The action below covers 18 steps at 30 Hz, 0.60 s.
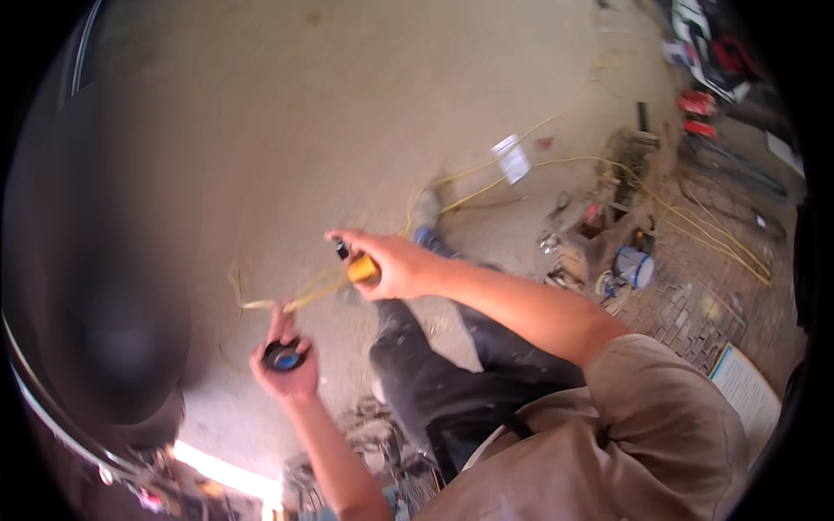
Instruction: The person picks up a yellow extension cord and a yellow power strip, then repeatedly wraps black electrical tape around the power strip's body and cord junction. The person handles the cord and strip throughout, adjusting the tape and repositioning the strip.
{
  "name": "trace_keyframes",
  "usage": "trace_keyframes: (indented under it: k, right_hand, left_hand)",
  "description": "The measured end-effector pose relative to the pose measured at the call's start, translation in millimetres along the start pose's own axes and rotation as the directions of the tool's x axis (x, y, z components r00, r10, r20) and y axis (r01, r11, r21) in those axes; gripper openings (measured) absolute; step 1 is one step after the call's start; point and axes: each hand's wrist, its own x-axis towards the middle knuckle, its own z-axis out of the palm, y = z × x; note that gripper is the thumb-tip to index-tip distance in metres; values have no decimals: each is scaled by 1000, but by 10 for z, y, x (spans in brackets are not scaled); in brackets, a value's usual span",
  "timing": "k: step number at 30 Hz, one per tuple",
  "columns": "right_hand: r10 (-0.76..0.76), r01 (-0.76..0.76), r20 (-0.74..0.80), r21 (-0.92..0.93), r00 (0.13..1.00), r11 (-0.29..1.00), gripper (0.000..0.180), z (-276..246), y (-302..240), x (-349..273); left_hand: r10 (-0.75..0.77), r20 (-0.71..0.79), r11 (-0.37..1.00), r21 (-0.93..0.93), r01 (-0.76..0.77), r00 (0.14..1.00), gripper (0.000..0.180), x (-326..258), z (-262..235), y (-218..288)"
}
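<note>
Ground (330, 113) of bare, dusty earth fills most of the view beneath you, with brick paving (695, 313) at the right. Your dark trousers (434, 382) stretch out below your arms. A yellow cord (686, 221) snakes across the dirt toward a heap of tools (608, 243). Your right hand (391, 260) reaches forward, fingers closed around a yellow tool (363, 271) with cord trailing left from it. Your left hand (285, 365), lower and nearer, grips a black tape roll (283, 356).
</note>
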Motion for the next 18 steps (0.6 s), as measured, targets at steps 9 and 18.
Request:
trace_keyframes:
  k: [9, 18]
  right_hand:
    - [73, -74, -8, -118, 997, 990, 92, -2487, 190, -892]
    - [218, -427, -516, -330, 829, 842, 62, -4995, -621, -2028]
  left_hand:
    - [557, -18, 770, 386, -508, 830, 29, -513, 86, 1862]
    - [522, -479, 796, 571, -201, 706, 29, 218, 2070, 1439]
